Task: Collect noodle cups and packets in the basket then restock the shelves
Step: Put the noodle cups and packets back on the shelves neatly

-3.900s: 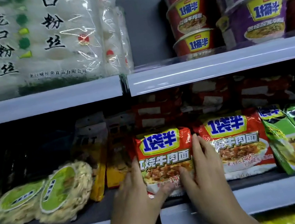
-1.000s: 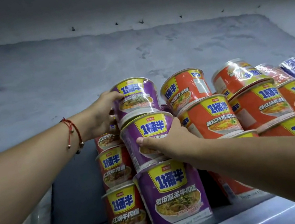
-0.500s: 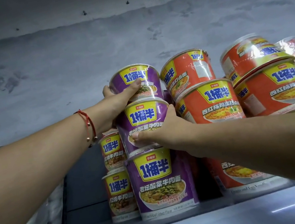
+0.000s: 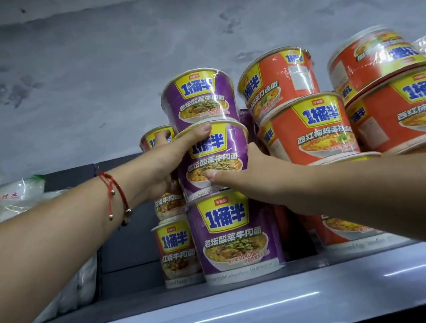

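Both hands had slid down onto the middle purple cup (image 4: 215, 158): left hand (image 4: 161, 167) wrapped round its rim, right hand (image 4: 240, 176) cupping its side, top cup (image 4: 198, 98) resting above it, so probably straightening the restocked stack.

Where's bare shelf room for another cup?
Free: shelf between white bags and red cup stack, and front lip. Crowded: purple stack against orange cups, both hands on the middle purple cup.
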The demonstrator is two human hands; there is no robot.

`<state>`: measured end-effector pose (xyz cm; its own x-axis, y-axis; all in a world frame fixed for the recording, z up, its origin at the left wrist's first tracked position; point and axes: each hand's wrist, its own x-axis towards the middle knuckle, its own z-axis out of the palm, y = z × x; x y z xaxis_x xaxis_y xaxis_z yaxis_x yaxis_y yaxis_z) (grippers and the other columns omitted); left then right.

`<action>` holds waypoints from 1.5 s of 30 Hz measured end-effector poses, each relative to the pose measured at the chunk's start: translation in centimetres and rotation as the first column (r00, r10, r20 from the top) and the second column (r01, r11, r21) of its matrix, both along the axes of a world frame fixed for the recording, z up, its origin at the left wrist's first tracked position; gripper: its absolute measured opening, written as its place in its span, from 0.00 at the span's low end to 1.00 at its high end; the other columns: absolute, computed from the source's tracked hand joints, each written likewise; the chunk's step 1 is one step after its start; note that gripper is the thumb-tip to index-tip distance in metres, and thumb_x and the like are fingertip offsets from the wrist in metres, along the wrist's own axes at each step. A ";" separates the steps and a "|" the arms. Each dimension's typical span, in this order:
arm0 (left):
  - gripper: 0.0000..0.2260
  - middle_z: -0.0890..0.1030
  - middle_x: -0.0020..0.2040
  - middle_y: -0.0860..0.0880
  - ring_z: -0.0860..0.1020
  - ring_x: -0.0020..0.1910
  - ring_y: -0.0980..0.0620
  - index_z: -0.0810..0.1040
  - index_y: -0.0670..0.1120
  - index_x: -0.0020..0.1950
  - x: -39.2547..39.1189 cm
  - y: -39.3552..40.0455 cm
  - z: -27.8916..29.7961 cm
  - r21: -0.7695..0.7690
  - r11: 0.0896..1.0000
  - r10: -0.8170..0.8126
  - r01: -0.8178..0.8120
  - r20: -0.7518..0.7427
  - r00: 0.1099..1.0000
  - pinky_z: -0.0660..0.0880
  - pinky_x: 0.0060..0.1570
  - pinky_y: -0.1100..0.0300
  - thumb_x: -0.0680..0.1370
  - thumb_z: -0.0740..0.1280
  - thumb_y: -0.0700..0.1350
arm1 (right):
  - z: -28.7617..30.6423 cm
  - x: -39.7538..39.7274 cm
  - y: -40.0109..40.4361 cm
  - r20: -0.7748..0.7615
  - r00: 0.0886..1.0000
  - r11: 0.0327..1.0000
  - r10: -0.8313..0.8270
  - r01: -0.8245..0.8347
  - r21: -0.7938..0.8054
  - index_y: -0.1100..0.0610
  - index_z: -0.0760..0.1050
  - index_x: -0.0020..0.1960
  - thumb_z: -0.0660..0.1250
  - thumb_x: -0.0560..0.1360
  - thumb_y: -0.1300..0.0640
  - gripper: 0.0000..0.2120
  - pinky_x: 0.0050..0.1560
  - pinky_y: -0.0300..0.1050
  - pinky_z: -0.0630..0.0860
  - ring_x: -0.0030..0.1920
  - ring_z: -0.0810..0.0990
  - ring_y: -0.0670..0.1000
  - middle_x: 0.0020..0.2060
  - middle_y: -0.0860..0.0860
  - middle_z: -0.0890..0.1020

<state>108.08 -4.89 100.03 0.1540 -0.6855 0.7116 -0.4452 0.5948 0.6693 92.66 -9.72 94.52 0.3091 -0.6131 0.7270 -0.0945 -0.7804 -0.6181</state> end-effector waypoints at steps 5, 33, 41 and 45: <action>0.47 0.82 0.56 0.48 0.83 0.51 0.46 0.62 0.55 0.71 0.6 -0.5 0.1 0.018 0.999 -0.042 0.041 0.020 0.999 0.79 0.52 0.45 0.56 0.76 0.65 | -4.4 0.8 0.8 -0.064 0.989 0.989 -0.131 0.126 -0.080 0.41 0.53 0.75 0.82 0.49 0.34 0.62 0.59 0.54 0.79 0.60 0.78 0.52 0.66 0.49 0.72; 0.49 0.75 0.61 0.47 0.78 0.49 0.46 0.50 0.60 0.76 1.1 -1.7 0.4 0.002 0.999 -0.053 0.053 0.002 0.999 0.73 0.37 0.58 0.64 0.74 0.67 | 9.3 4.6 3.9 0.189 0.915 0.933 -0.358 0.359 0.028 0.57 0.72 0.63 0.79 0.61 0.38 0.39 0.54 0.56 0.80 0.48 0.82 0.57 0.51 0.55 0.82; 0.58 0.77 0.63 0.48 0.80 0.56 0.43 0.57 0.61 0.74 1.5 -1.4 0.1 -0.041 0.993 -0.109 0.109 0.011 0.994 0.77 0.55 0.43 0.48 0.76 0.73 | 9.1 0.5 6.2 0.122 0.900 0.879 -0.420 0.436 -0.192 0.60 0.68 0.69 0.66 0.75 0.37 0.33 0.47 0.47 0.74 0.50 0.76 0.54 0.58 0.56 0.78; 0.42 0.66 0.72 0.48 0.70 0.66 0.51 0.60 0.55 0.75 0.6 0.8 -0.6 -0.524 0.846 0.142 -0.100 0.039 0.989 0.72 0.58 0.54 0.67 0.72 0.68 | 9.0 -6.1 7.0 0.288 0.800 0.712 -0.527 0.600 -0.365 0.57 0.67 0.73 0.64 0.77 0.39 0.32 0.58 0.45 0.71 0.63 0.75 0.55 0.67 0.56 0.75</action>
<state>108.66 -4.11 99.40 0.1446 -0.1920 0.9707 -0.5722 0.7841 0.2404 86.56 -2.70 103.47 -0.1302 -0.2610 0.9565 -0.5360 -0.7931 -0.2894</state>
